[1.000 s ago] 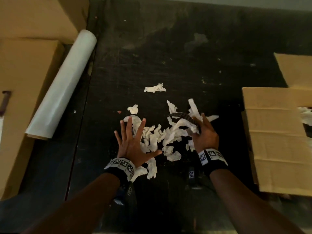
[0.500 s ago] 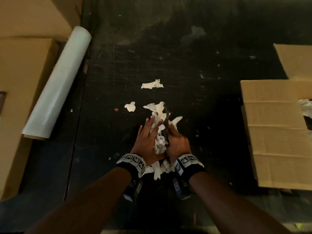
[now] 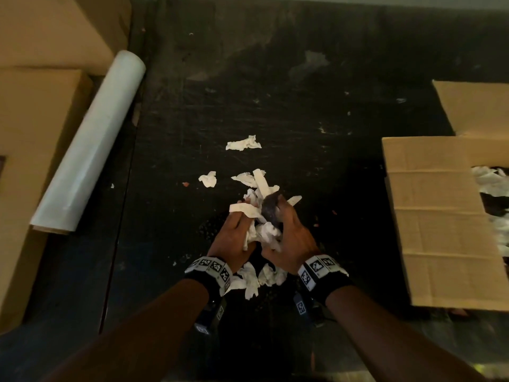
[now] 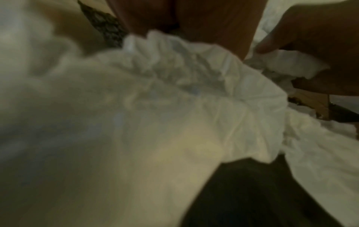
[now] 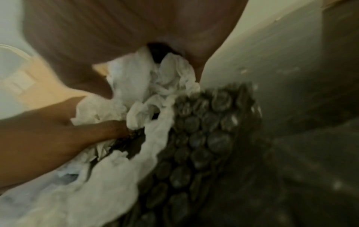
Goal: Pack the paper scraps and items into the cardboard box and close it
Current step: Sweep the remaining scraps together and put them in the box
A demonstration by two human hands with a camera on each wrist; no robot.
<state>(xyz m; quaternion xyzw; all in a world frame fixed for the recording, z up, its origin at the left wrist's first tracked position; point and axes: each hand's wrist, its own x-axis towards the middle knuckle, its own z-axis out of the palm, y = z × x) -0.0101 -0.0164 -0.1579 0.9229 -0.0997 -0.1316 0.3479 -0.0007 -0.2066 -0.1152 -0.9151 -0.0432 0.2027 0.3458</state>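
Both hands meet at the lower middle of the head view, pressed toward each other around a bundle of paper scraps (image 3: 264, 232). The left hand (image 3: 234, 238) has its fingers (image 3: 242, 216) curled round the white scraps on its side, and a flat strip lies across its fingertips. The right hand (image 3: 292, 238) has its fingers wrapped round the other side of the bundle together with a dark piece of bubble wrap (image 3: 271, 209) that sticks up between the two hands. In the right wrist view the bubble wrap (image 5: 200, 138) lies against the crumpled white paper, with the left hand's fingers (image 5: 87, 135) reaching in from the left edge. The left wrist view is mostly filled by blurred white paper.

A few scraps hang below the wrists. Three loose scraps lie on the dark table (image 3: 275, 92) beyond the hands: one (image 3: 243, 143) toward the centre of the frame, a smaller one (image 3: 208, 178) to the left of the bundle, and one (image 3: 249, 179) just above the bundle.

The cardboard box (image 3: 435, 216) sits at the right edge of the frame, well apart from the hands, with its flaps open and white scraps already visible inside. A roll of clear film (image 3: 91, 142) lies diagonally at the left, beside more cardboard (image 3: 33, 133) in the upper left
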